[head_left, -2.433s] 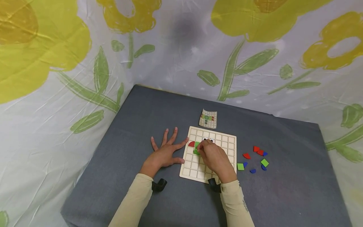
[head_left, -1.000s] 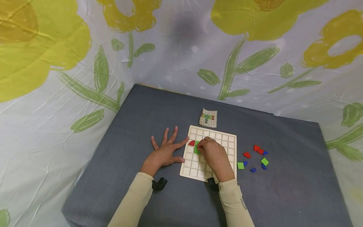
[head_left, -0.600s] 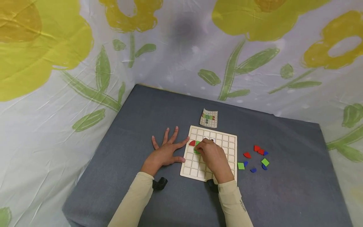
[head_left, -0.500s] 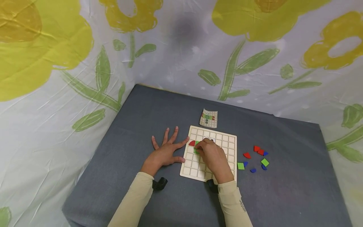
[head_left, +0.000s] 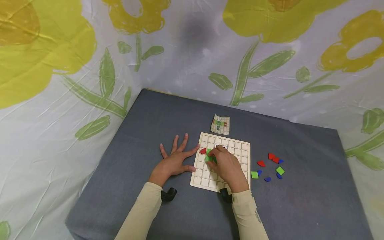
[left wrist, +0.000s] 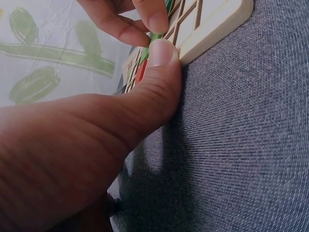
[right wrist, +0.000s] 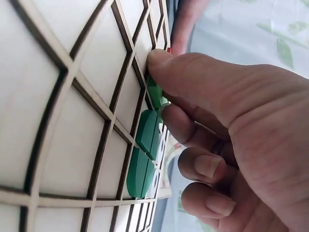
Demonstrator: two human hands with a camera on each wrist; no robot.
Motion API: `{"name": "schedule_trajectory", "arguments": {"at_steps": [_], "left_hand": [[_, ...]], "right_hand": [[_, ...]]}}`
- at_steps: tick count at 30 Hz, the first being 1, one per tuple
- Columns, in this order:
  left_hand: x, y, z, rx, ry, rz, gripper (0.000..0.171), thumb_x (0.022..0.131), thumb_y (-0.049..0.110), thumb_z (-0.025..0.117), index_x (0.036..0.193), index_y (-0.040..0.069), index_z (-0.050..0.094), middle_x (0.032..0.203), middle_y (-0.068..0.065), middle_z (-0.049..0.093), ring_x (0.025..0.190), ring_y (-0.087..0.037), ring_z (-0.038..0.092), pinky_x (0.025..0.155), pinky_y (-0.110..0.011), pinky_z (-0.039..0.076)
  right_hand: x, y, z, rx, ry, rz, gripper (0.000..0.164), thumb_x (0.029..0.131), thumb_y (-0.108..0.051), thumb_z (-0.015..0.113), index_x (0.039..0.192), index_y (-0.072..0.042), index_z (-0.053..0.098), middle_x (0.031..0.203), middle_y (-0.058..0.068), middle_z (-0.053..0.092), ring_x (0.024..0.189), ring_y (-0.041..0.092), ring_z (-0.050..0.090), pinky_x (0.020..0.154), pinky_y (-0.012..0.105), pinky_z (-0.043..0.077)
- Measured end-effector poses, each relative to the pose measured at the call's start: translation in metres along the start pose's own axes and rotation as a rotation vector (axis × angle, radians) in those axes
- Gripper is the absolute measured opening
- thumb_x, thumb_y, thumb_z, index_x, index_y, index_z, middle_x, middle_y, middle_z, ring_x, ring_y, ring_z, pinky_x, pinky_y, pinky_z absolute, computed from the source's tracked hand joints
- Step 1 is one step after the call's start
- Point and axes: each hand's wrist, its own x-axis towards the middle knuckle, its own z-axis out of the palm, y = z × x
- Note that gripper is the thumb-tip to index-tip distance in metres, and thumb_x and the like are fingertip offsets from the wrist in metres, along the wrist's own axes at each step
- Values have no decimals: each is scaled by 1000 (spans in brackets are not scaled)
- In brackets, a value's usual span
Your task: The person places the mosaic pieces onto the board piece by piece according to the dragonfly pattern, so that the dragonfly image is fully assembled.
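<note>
My left hand (head_left: 174, 163) lies with fingers spread on the cloth, its thumb and index tips at the left edge of the wooden grid board (head_left: 205, 182). In the left wrist view the thumb (left wrist: 149, 92) rests against the board's rim. Over the board, my right hand (head_left: 228, 166) has thumb and index fingertips on either side of a light green square tile (head_left: 207, 159) in the grid. A red quarter-circle tile (head_left: 203, 151) sits just left of the green tiles. Dark green rounded tiles (right wrist: 147, 133) lie in cells beside the right fingertips; eye tiles are partly covered.
Right of the board lie loose red tiles (head_left: 261, 163), green square tiles (head_left: 280, 171) and blue tiles (head_left: 267, 179). A picture card (head_left: 220, 124) with a gridded figure stands behind the board. A flower-print curtain (head_left: 186, 60) hangs around the grey table (head_left: 300, 206).
The right thumb has moved apart from the index finger, uncovering more of the green tile and a bit of dark green under the hand. The left hand has stayed at the board's edge.
</note>
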Motion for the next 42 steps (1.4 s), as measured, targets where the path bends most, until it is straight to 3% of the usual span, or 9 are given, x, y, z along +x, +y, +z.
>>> {"name": "schedule_trajectory", "arguments": {"at_steps": [14, 23, 30, 42], "left_hand": [[-2, 1, -3, -9, 9, 10, 96, 86, 59, 77, 166, 46, 27, 178, -2, -14, 160, -40, -21, 109, -86, -17], [-3, 2, -3, -1, 16, 31, 94, 86, 58, 77, 167, 45, 29, 178, -4, -12, 161, -41, -19, 109, -87, -14], [-2, 2, -3, -8, 0, 7, 96, 86, 58, 78, 166, 46, 26, 178, -2, -14, 160, -39, -21, 110, -86, -16], [-2, 3, -2, -11, 9, 6, 98, 84, 59, 78, 166, 46, 27, 178, -2, -13, 160, -39, -21, 109, -86, -16]], "right_hand": [[3, -7, 3, 82, 3, 84, 21, 82, -13, 93, 98, -11, 79, 93, 0, 70, 83, 18, 70, 76, 38, 60], [-3, -1, -7, 134, 22, 95, 19, 87, -22, 89, 103, -15, 81, 97, -4, 72, 82, 13, 69, 74, 37, 59], [-11, 19, -21, 111, 118, 109, 18, 94, -25, 84, 107, -14, 79, 98, -3, 72, 81, 17, 69, 66, 37, 57], [-38, 75, -46, 88, 200, 253, 14, 100, -18, 77, 110, -8, 76, 100, 9, 69, 66, 18, 56, 57, 34, 46]]}}
